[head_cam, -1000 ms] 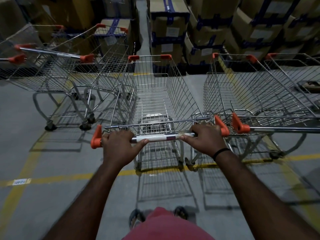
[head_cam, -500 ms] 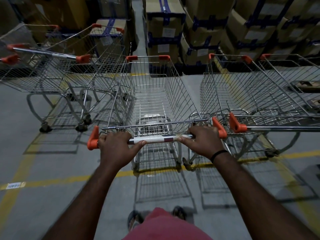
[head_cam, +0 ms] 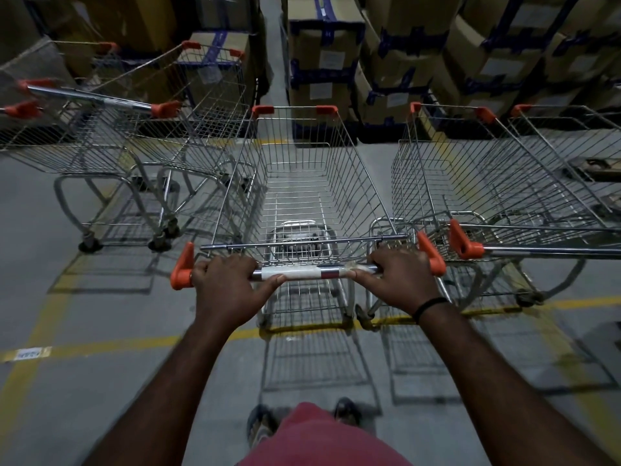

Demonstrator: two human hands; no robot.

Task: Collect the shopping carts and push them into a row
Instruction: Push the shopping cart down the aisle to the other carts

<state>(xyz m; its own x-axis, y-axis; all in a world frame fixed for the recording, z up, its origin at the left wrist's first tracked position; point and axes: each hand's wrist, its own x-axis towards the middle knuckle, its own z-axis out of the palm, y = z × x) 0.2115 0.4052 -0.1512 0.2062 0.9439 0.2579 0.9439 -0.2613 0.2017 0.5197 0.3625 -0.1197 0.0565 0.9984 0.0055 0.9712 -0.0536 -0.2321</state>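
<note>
A wire shopping cart [head_cam: 302, 183] with orange corner caps stands straight ahead of me. Its handle bar [head_cam: 302, 273] has a white label at the middle. My left hand [head_cam: 228, 284] is closed around the bar's left part, and my right hand [head_cam: 400, 280], with a black band at the wrist, grips the right part. Just to the right, almost touching, stands a second cart [head_cam: 487, 183] with its own handle [head_cam: 551, 250]. A third cart [head_cam: 571, 136] sits beyond it. Two more carts [head_cam: 111, 142] stand nested at an angle on the left.
Stacked cardboard boxes [head_cam: 326, 62] with blue straps wall off the far side, with a narrow aisle [head_cam: 272, 45] between the stacks. Yellow floor lines [head_cam: 111, 343] cross under the carts. My feet [head_cam: 346, 412] show at the bottom edge.
The cart in my hands has rolled a little forward toward the boxes, level with the cart on the right. Both hands stay on the bar.
</note>
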